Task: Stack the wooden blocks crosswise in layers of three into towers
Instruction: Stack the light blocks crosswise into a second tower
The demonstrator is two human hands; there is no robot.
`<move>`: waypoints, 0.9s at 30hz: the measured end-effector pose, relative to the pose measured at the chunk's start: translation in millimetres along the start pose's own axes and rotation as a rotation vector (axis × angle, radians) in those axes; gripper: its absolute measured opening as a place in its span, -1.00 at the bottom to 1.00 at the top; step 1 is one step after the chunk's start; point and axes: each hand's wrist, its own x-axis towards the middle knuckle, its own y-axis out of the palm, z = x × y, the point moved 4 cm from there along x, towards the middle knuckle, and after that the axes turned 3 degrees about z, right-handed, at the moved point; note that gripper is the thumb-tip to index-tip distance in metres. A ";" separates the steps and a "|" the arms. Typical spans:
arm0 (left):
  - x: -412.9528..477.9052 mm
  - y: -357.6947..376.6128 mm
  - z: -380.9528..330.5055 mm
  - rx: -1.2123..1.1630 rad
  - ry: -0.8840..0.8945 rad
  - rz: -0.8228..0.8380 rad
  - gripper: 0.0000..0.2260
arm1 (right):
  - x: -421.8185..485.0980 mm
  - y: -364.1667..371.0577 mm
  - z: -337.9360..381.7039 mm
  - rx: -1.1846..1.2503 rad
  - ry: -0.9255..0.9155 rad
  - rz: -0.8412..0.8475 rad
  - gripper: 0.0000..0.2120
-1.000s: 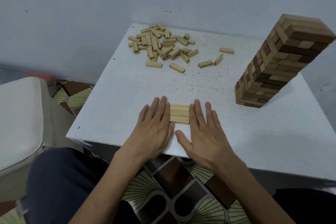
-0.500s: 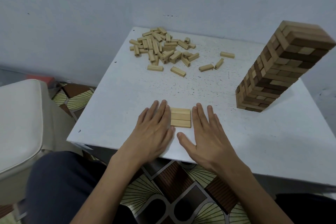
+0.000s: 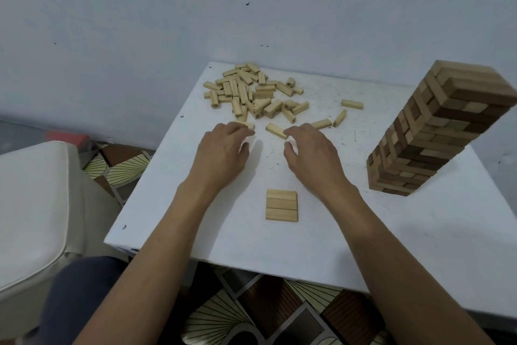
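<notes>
Head view: both hands reach toward the loose block pile (image 3: 256, 92) at the table's (image 3: 349, 232) far left corner. The left hand (image 3: 221, 154) seems to pinch one block (image 3: 247, 125); the right hand (image 3: 313, 154), fingers curled, touches another block (image 3: 275, 130). Three-block layer (image 3: 282, 205) lies near the front edge; finished tower (image 3: 436, 132) stands at the right edge.

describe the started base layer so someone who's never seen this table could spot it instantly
Start at the white table with the tall finished tower on its right side. Near the front edge, between the person's forearms, lies the base layer: three pale blocks flat, side by side, forming a square. Unlike the loose pile at the far edge, its blocks are neatly aligned and touching.
</notes>
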 end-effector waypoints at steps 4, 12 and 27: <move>26.7 16.5 13.8 0.084 -0.049 0.032 -0.66 | 28.2 12.6 1.1 -0.138 -0.020 -0.005 -0.73; 33.2 29.1 27.4 0.089 -0.092 -0.099 -0.79 | 43.9 28.5 -5.1 -0.064 0.017 0.020 -0.86; 31.7 18.9 32.6 -0.047 -0.070 -0.003 -0.81 | 63.0 23.7 3.0 0.112 -0.020 0.127 -0.68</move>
